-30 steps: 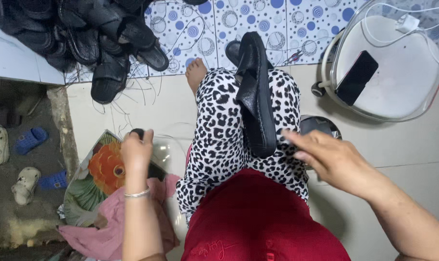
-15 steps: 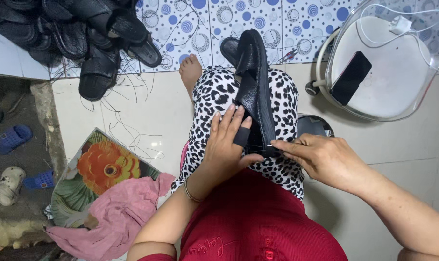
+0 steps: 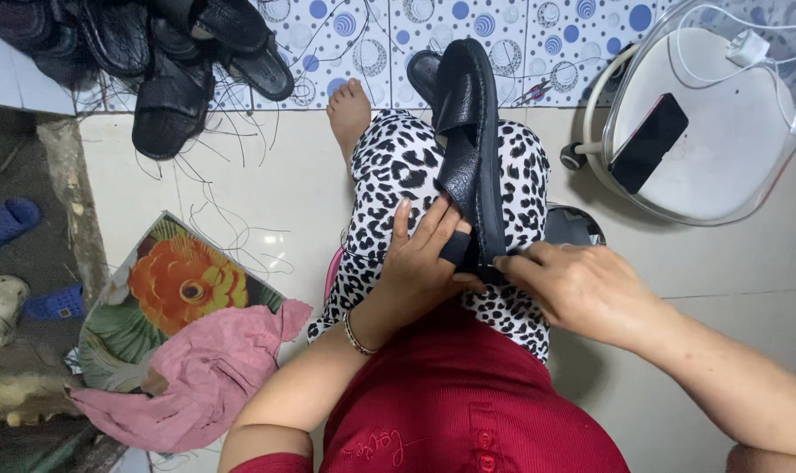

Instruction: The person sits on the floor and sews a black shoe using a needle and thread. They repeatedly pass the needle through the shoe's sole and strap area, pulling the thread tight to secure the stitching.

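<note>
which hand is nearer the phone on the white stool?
Right. The right hand pinches the sandal's near end, below and left of the phone. The left hand grips the same sandal from the far side, further left.

- I see one screen: a dark, rectangular phone [image 3: 648, 143], its screen black, lying tilted on the white seat of a clear-rimmed stool [image 3: 722, 188] at upper right.
- I can make out no packages, labels or signs.
</note>
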